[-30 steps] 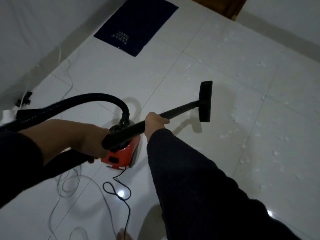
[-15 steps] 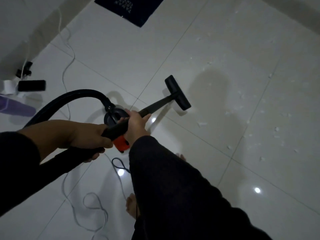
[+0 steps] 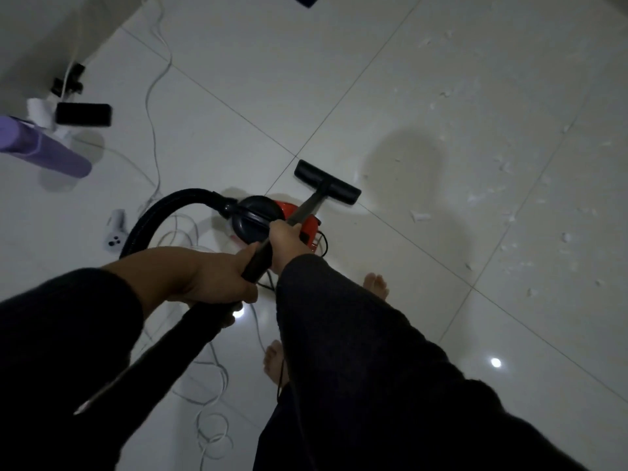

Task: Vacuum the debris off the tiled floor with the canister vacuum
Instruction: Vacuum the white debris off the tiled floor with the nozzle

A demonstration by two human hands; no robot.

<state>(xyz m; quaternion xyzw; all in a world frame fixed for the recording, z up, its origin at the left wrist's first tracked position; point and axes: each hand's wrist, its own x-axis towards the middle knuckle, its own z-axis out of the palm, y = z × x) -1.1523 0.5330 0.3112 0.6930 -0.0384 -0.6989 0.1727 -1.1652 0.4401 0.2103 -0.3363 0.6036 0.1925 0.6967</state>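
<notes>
Open tile right of & beyond the floor head (image 3: 327,181), only debris (image 3: 420,215) scattered there. Left of it & nearer, way's blocked: red canister (image 3: 272,220) w/ hose (image 3: 159,212), white cables (image 3: 204,379), purple cylinder (image 3: 47,151) & black box (image 3: 83,114). Bare feet (image 3: 375,286) stand near side of canister.

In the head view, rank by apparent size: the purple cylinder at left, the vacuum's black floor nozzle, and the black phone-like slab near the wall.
1. purple cylinder, though cut off by the frame edge.
2. floor nozzle.
3. black slab, close to the nozzle in apparent size, so that pair is uncertain.
</notes>
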